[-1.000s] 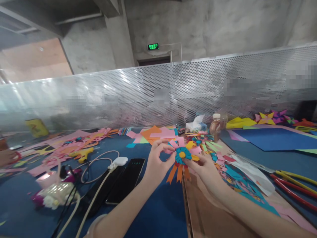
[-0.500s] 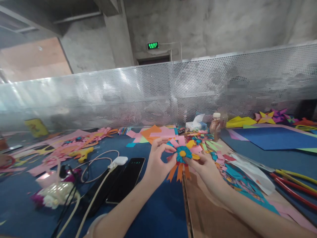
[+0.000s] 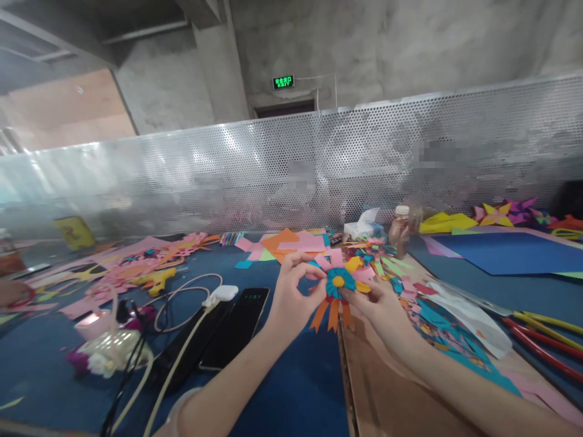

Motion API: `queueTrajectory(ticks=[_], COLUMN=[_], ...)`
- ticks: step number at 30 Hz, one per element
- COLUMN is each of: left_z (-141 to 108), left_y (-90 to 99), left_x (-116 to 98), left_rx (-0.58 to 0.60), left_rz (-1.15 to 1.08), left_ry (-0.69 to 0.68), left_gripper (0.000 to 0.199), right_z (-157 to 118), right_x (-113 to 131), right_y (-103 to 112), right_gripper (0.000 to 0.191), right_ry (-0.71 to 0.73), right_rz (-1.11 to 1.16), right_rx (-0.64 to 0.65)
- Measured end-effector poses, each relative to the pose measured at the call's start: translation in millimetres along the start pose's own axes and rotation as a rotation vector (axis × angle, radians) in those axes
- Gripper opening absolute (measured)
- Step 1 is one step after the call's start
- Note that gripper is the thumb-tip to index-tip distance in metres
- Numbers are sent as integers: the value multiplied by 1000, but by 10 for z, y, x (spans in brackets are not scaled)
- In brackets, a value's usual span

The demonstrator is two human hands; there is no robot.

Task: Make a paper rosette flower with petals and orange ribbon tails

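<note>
Between my two hands is a paper flower (image 3: 340, 281) with a pleated blue middle, a yellow centre, pink and yellow strips around it and orange notched tails below. My left hand (image 3: 296, 291) pinches its left side between thumb and fingers. On the other side, my right hand (image 3: 380, 303) grips the lower right edge, its thumb near the blue pleats. The flower is held up above the table, over the edge of a brown cardboard sheet (image 3: 387, 394).
Scissors with red and yellow handles (image 3: 542, 334) lie at the right by paper scraps. Left of my arm are a phone (image 3: 237, 328), cables and a yellow glue gun (image 3: 157, 280). A bottle (image 3: 399, 233) and tissue pack (image 3: 363, 229) stand behind. Another person's hand (image 3: 11, 292) shows at far left.
The whole view has shifted slightly, so things sit a little further right. Both hands keep the same hold on the paper flower.
</note>
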State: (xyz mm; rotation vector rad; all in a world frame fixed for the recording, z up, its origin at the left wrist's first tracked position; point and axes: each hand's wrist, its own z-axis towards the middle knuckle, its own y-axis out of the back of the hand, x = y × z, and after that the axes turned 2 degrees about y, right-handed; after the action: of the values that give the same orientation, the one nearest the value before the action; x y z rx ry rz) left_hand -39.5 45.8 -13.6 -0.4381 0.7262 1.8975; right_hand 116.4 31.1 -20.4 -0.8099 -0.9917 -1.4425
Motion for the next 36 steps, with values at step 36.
queueTrajectory(ticks=[36], left_z=[-175], left_y=[981], left_x=[142], left_rx=[571], left_rz=[504], left_ry=[173], left_gripper=[14], right_z=[236], right_x=[74], right_y=[-68], right_gripper=[25], right_ry=[-366], right_rz=[-6], right_rx=[298])
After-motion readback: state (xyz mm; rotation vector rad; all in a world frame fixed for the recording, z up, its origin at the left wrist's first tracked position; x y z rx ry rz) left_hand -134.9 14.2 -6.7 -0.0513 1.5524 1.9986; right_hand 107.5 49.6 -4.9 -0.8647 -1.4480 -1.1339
